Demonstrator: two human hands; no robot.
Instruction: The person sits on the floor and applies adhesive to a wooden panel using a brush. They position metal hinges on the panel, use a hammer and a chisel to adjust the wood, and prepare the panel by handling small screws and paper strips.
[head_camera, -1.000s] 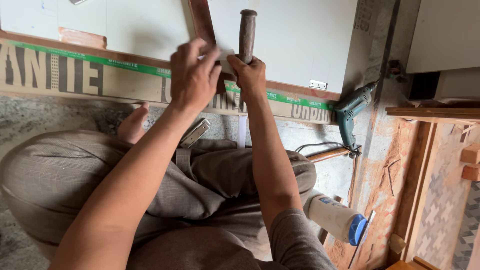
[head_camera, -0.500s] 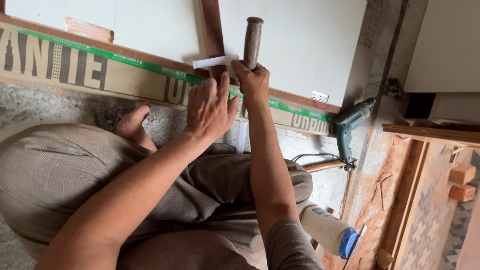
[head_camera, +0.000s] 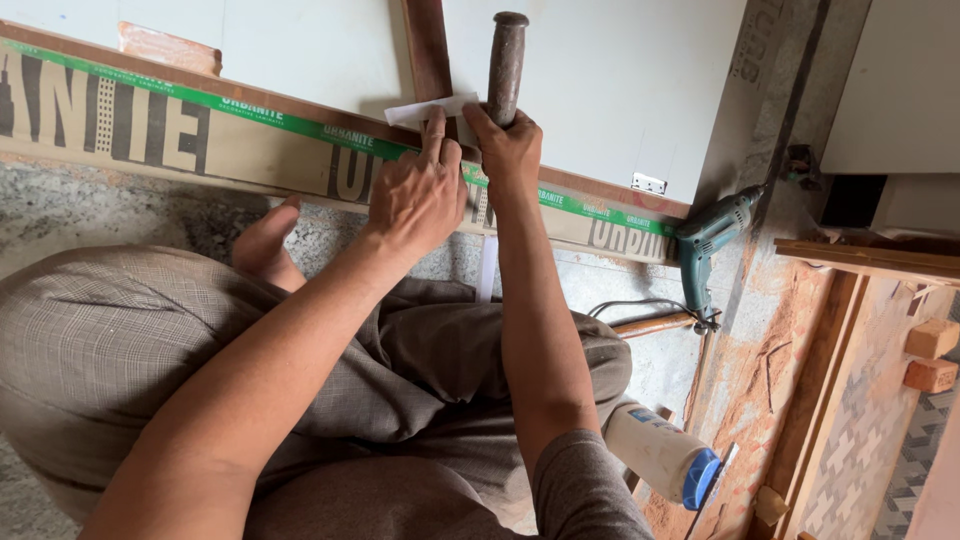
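My right hand (head_camera: 512, 148) grips a tool by its dark wooden handle (head_camera: 506, 62), which points up over the white board (head_camera: 600, 90). My left hand (head_camera: 418, 195) lies next to it, index finger pressing a small white strip (head_camera: 425, 110) against the board beside a brown wooden batten (head_camera: 427, 45). Both hands sit at the board's edge, over a long laminate strip with a green band (head_camera: 250, 110). The tool's working end is hidden under my right hand.
A teal electric drill (head_camera: 708, 245) with its cable lies on the floor to the right. A white bottle with a blue cap (head_camera: 662, 455) rests by my knee. Wooden blocks (head_camera: 930, 355) and planks are at far right. My bare foot (head_camera: 268, 245) rests on the stone floor.
My left hand has gone from gripping up near the handle to pressing a finger on the white strip. The view has shifted slightly; my right hand keeps its grip.
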